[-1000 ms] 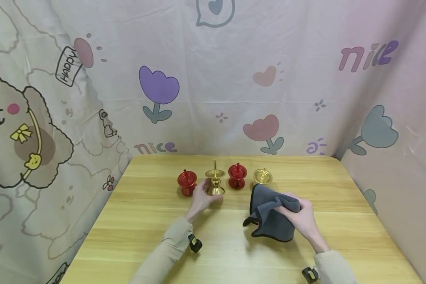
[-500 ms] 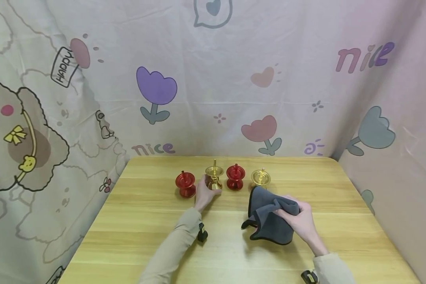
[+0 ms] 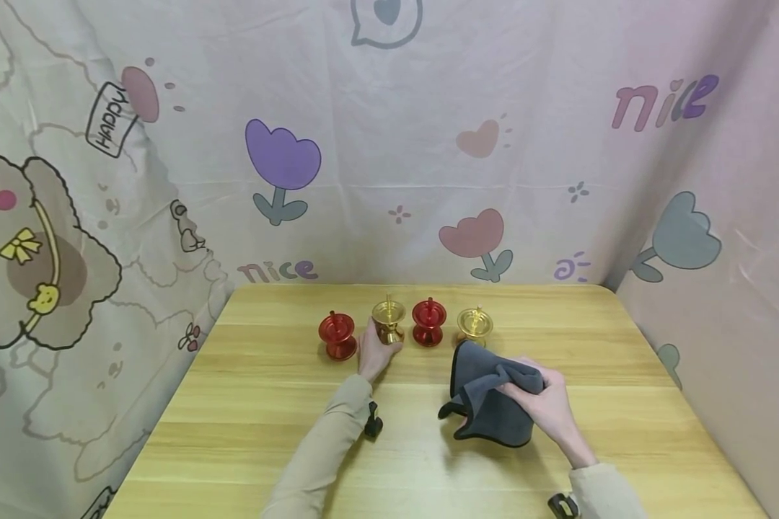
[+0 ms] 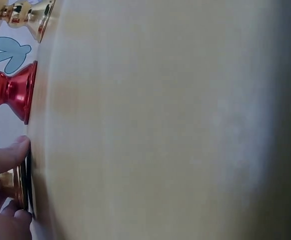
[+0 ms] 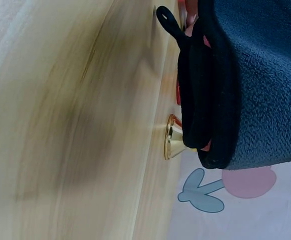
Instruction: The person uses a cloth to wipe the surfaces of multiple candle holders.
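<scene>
Four small candle holders stand in a row near the table's far edge: a red one (image 3: 337,336), a gold one (image 3: 388,320), another red one (image 3: 428,322) and another gold one (image 3: 474,326). My left hand (image 3: 378,349) grips the base of the left gold holder (image 4: 9,183), which stands on the table (image 3: 266,404). In the left wrist view the red holder (image 4: 13,95) and the far gold holder (image 4: 20,15) stand beyond my fingers (image 4: 5,155). My right hand (image 3: 534,395) grips a bunched dark grey cloth (image 3: 487,404) in front of the right gold holder (image 5: 173,137). The cloth (image 5: 255,85) fills the right wrist view.
The wooden table has rounded far corners and is closed in by a printed fabric backdrop (image 3: 389,180) at the back and on both sides. The near half of the tabletop (image 3: 428,476) holds only my forearms.
My left hand has pushed the gold holder away from me into the row between the two red ones. My right hand has stayed on the cloth.
</scene>
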The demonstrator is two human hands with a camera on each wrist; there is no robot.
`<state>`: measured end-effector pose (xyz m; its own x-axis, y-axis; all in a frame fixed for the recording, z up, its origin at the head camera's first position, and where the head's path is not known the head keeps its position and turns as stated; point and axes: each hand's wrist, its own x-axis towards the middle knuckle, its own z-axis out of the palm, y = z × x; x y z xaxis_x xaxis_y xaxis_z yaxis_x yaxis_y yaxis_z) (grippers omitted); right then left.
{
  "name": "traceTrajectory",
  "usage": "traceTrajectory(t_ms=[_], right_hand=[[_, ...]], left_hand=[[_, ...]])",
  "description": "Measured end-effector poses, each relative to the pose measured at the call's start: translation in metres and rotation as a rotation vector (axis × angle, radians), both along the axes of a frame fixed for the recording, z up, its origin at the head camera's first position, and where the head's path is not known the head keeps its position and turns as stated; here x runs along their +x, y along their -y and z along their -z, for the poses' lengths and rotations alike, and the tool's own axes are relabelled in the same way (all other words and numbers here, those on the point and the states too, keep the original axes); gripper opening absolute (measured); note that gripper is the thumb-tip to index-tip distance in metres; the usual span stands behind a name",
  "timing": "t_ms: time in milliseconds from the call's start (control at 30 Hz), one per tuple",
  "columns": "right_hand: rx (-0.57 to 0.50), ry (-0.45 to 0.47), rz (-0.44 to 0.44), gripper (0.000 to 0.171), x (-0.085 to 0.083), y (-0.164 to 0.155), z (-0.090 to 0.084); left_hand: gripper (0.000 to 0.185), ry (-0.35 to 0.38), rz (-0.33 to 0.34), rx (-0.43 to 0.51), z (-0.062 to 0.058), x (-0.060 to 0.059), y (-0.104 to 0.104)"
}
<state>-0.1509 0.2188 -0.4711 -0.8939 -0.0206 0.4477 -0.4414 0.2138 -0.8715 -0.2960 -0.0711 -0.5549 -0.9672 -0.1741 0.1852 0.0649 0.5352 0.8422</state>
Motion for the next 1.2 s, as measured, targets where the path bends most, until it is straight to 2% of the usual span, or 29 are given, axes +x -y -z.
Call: traceTrajectory(t_ms=[300,633,800,933,1067,1200], right_hand=[[0.005,0.009,0.02,0.029,0.0,0.003,-0.002],[0.01,-0.011,-0.009,0.029,-0.001,0.005,-0.002],[0.01,-0.009,-0.002,0.029,0.0,0.005,-0.002],[0.005,-0.004,0.001,0.029,0.0,0.005,-0.003],[0.006,-0.008,-0.005,0.03,0.001,0.006,-0.003],[0.011,-0.024,-0.006,0.031,0.003,0.006,-0.002]], left_hand=[[0.093,0.003,-0.035,0.053,0.0,0.0,0.002],[0.094,0.013,-0.019,0.11,-0.005,0.006,0.006],[0.096,0.025,0.036,0.163,-0.01,0.017,0.006],[0.097,0.045,0.084,0.249,-0.013,0.026,0.003],[0.098,0.106,0.067,0.292,-0.017,0.04,0.003],[0.103,0.16,0.066,0.302,-0.023,0.059,0.007]])
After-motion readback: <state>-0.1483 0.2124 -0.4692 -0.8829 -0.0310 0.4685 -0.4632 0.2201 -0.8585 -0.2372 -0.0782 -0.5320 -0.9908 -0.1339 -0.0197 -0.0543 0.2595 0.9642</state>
